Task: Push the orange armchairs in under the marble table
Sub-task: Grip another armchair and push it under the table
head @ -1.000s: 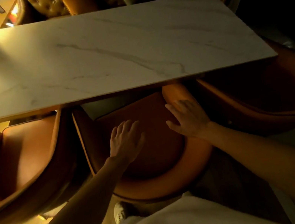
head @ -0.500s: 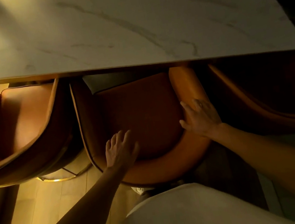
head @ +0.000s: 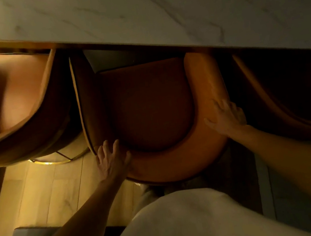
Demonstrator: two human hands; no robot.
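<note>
Head camera, looking steeply down in dim, warm light. A white marble desk (head: 172, 1) with faint grey veins fills the top of the frame, and its near edge runs on a slant from the upper left down to the right edge.

Below that edge, at the centre of the frame, stands the middle armchair (head: 148, 106), a tub chair in orange upholstery with a rounded seat cushion and a low curved back that wraps round into the arms. The front of its seat lies just under the marble desk edge. Most of the cushion and the whole back are out in the open.

The left hand (head: 111, 162) presses on the lower left curve of the chair back. Its fingers are spread and straight, its thumb points right along the rim, and its grip is wide and holds nothing.

The right hand (head: 226, 118) lies flat on the right side of the back, where the back meets the arm. Its fingers are straight and fanned upward, its grip also wide. Both bare forearms reach in from the bottom of the frame.

A second orange tub chair, the left armchair (head: 12, 90), sits in the upper left, close beside the middle one. A gold ring base (head: 54, 160) shows beneath it.

A third, the right armchair (head: 290, 95), is mostly in shadow at the right.

A pale wooden plank floor (head: 46, 194) shows at lower left. A white garment (head: 189, 225) on the person fills the bottom centre.
</note>
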